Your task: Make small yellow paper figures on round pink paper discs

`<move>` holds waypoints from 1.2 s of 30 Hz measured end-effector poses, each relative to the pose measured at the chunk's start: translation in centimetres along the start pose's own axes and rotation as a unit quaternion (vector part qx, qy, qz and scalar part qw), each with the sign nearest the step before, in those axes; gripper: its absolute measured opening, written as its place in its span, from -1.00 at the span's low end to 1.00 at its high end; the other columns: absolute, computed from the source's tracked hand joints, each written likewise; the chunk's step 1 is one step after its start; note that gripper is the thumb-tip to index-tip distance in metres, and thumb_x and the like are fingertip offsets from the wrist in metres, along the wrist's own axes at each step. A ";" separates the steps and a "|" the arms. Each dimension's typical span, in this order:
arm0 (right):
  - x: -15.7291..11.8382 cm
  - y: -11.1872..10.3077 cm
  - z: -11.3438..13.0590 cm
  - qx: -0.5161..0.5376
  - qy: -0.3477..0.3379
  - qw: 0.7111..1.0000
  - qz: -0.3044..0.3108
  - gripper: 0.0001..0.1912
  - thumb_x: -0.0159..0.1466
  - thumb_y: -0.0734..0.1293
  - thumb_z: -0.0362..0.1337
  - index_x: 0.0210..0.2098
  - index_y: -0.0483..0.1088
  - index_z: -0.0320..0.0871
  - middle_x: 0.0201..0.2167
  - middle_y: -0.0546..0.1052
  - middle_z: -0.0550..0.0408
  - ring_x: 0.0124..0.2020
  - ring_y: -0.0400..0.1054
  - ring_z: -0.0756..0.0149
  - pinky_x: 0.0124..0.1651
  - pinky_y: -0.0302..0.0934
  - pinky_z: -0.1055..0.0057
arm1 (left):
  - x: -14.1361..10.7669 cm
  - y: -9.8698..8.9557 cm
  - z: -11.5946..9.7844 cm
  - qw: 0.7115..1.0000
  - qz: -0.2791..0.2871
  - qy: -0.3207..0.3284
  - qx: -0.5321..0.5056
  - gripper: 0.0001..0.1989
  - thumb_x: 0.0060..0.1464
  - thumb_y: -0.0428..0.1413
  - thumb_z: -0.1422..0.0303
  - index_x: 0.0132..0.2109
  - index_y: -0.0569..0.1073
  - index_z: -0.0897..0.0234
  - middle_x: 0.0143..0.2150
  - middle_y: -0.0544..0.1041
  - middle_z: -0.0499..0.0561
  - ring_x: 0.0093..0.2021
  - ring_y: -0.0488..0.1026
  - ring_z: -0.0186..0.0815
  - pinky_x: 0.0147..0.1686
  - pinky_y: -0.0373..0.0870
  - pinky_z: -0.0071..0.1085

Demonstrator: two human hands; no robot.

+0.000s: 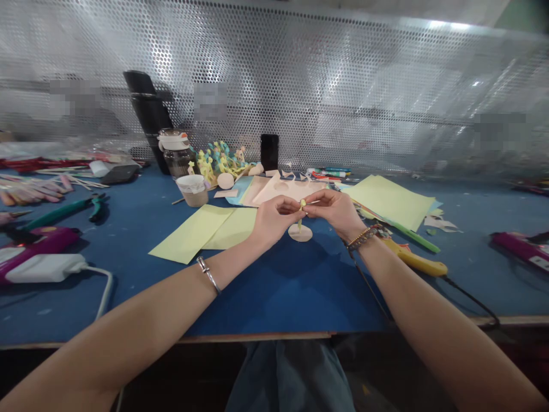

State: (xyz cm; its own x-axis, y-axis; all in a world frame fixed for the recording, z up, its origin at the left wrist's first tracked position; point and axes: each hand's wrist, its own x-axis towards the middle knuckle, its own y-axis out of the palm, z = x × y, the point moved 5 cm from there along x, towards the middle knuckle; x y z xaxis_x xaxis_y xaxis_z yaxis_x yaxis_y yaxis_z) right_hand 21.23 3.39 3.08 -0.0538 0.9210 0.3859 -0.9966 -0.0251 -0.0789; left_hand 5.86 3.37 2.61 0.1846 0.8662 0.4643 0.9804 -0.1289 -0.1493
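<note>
Over the blue table (266, 303): small yellow piece (303, 202); its stem (299, 225) reaches down to a round disc (306, 233).
Left hand (278, 215): fingers pinch the piece from one side.
Right hand (337, 209): fingers pinch it opposite.

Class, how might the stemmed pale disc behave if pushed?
The pale disc looks thin, so it is probably light. Being flat, it would likely slide rather than roll. Its slender yellow stem could bend easily.

A perforated metal panel (364, 86) stands behind the blue worktop (266, 303), silvery with scattered glints. Above the worktop's right side, 2 white light streaks (448, 25) mark the panel's top. Beneath the worktop lies dark shadow (403, 372).
</note>
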 end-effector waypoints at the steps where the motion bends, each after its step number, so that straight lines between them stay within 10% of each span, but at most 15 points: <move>1: 0.0 0.0 0.0 -0.002 -0.001 1.000 0.000 -0.74 -0.12 0.54 -0.22 -0.46 0.48 -0.16 -0.47 0.54 0.11 -0.43 0.43 0.34 -0.32 0.38 0.32 | 0.0 0.0 -0.1 1.000 -0.001 0.001 0.002 -0.87 -0.14 0.28 0.40 -0.39 0.48 0.28 -0.37 0.59 -0.02 -0.37 0.53 -0.34 -0.25 0.48 -0.35; 36: 0.0 0.1 -0.1 0.008 0.005 1.000 0.016 -0.72 -0.13 0.55 -0.23 -0.45 0.48 -0.18 -0.47 0.55 0.10 -0.42 0.43 0.34 -0.31 0.39 0.33 | 0.5 -0.3 0.8 1.000 -0.004 -0.017 -0.018 -0.95 0.01 0.18 0.40 -0.34 0.49 0.30 -0.37 0.58 0.01 -0.37 0.52 -0.35 -0.32 0.47 -0.41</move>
State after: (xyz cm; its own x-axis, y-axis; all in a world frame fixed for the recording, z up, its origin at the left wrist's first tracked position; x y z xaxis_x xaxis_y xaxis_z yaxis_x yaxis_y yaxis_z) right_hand 21.11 3.44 3.00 -0.0859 0.9231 0.3749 -0.9951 -0.0613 -0.0772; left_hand 5.60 4.19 2.19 0.1752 0.8829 0.4357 0.9837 -0.1387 -0.1144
